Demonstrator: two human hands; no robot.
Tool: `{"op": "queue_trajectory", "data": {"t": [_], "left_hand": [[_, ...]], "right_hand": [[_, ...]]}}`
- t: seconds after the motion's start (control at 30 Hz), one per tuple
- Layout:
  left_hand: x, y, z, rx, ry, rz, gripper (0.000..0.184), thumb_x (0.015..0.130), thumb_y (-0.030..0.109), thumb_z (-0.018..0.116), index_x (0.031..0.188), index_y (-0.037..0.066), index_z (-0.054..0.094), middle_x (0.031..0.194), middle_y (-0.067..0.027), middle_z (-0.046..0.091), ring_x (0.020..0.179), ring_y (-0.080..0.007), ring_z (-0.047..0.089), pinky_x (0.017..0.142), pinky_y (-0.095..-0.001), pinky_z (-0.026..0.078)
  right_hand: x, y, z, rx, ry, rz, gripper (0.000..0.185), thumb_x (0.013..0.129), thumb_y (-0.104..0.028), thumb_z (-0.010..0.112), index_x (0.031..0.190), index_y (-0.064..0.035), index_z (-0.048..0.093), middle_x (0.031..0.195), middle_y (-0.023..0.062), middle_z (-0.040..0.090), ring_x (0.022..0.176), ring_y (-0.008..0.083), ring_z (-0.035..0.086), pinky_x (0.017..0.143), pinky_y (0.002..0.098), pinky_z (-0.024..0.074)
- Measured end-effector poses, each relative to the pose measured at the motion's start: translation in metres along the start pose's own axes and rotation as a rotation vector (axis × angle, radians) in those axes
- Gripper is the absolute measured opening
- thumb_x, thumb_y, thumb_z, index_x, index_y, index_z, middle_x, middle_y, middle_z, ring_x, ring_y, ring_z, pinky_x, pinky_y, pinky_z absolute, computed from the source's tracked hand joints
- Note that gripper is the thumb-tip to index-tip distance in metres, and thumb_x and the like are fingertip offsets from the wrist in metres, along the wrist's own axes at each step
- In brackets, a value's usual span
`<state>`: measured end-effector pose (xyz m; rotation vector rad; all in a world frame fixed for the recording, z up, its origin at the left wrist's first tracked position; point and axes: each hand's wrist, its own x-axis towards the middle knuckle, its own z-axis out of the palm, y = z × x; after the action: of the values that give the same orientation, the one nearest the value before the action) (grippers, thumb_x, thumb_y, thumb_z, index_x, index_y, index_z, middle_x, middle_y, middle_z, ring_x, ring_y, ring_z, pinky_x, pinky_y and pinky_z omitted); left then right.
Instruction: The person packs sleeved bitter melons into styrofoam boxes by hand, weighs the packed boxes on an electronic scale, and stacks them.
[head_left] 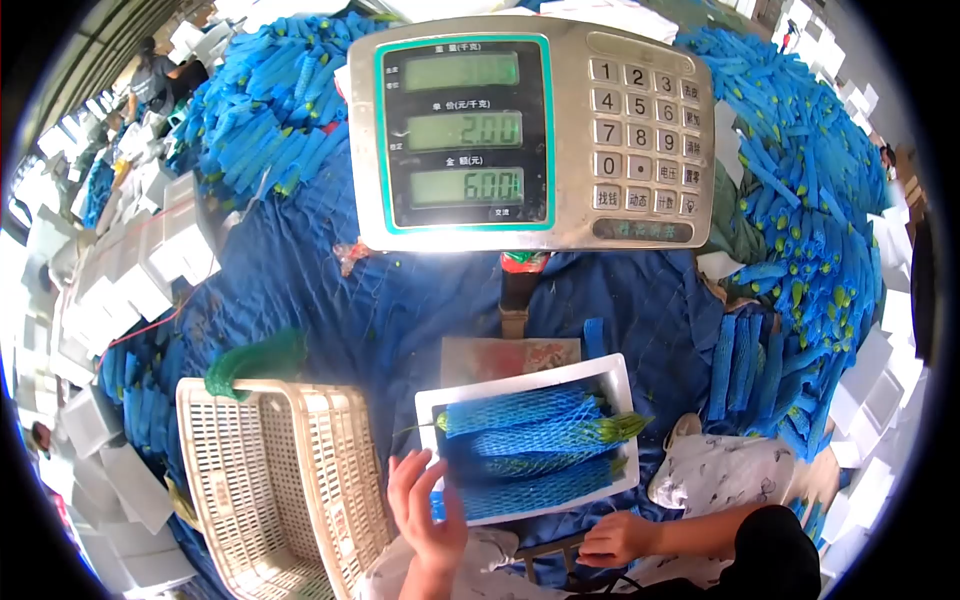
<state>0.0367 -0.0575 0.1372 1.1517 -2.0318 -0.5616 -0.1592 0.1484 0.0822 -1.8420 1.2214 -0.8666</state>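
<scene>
A white foam box (627,400) rests on the scale's platform (480,358). Several long green gourds in blue net sleeves (530,440) lie side by side in it, some tips poking out at the right. My left hand (428,512) is raised at the box's left front corner, fingers apart and holding nothing; I cannot tell whether it touches the box. Just below the box's front right side is my right hand (615,540), its fingers loosely curled together, with no object visible in them. Beyond the box stands the scale's display head (530,135), reading 2.00 in its middle row.
At the left stands a cream plastic basket (335,470) with green netting (255,362) over its rim. Blue-netted gourds are heaped at the back left (270,110) and right (800,230). White foam boxes (130,260) line the left side. Blue cloth (290,260) covers the ground.
</scene>
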Motion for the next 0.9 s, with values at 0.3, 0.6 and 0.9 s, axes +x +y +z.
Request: {"op": "queue_trajectory", "data": {"t": [0.3,0.6,0.9], "left_hand": [[0.038,0.011,-0.013,-0.070,0.023,0.188,0.034,0.071,-0.006,0.058,0.105,0.001,0.061,0.112,-0.0167,0.059,0.101,-0.0336,0.056,0.089,-0.0402,0.044],[-0.015,0.029,-0.045,-0.062,0.102,0.245,0.029,0.076,-0.005,0.054,0.104,0.001,0.061,0.112,-0.0170,0.059,0.107,-0.0339,0.056,0.093,-0.0404,0.044],[-0.074,-0.020,-0.013,0.063,-0.325,0.123,0.034,0.077,0.014,0.068,0.110,0.009,0.060,0.112,-0.0103,0.060,0.105,-0.0300,0.056,0.093,-0.0403,0.043]], "right_hand": [[0.021,-0.005,-0.002,-0.082,0.085,-0.045,0.012,0.082,-0.018,0.065,0.075,-0.0093,0.059,0.067,0.0059,0.056,0.060,0.0258,0.057,0.050,0.0365,0.0434],[0.009,-0.036,0.031,-0.398,0.082,-0.367,0.016,0.078,-0.020,0.063,0.068,-0.0113,0.053,0.064,0.0054,0.050,0.059,0.0244,0.055,0.050,0.0369,0.0419],[0.004,-0.012,-0.049,-0.693,0.320,0.450,0.020,0.075,-0.016,0.068,0.093,-0.0116,0.061,0.094,0.0039,0.061,0.096,0.0260,0.058,0.076,0.0393,0.0488]]}}
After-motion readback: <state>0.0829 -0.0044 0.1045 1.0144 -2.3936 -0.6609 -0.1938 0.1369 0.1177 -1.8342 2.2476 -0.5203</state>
